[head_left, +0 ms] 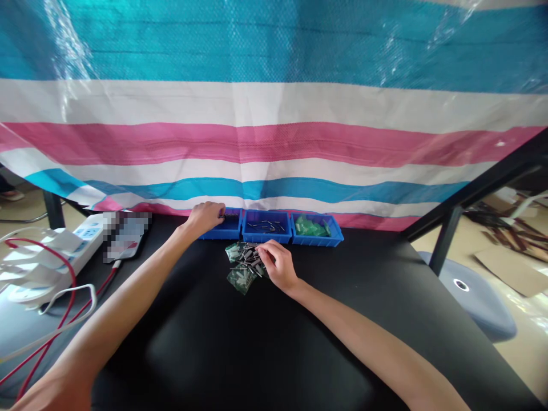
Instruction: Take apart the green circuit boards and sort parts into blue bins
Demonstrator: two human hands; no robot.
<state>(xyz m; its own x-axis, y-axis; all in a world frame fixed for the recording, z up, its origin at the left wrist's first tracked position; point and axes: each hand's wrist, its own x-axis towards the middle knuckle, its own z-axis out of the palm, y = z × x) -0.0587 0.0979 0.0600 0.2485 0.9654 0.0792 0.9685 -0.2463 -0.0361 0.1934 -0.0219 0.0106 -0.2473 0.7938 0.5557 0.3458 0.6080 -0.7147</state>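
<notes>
My left hand point(206, 219) is over the left blue bin point(231, 233), its fingers bent together at the tips. Small dark parts show beside those fingertips, but whatever they pinch is too small to name. My right hand point(279, 266) rests at the right side of a loose pile of small dark metal pins point(252, 257) on the table, thumb and fingers drawn together. What lies between them is hidden. Small green-tinted plastic packets point(242, 278) lie among the pile. The middle blue bin point(266, 236) holds several thin dark pins, and the right blue bin point(319, 242) holds green packets point(311, 226).
The three bins stand side by side at the back of the black table point(240, 354), against a striped plastic sheet point(274, 142). At left are a power strip point(88, 234), a phone point(128, 237) and red and white cables point(71, 279). A grey stool point(475, 294) stands at right.
</notes>
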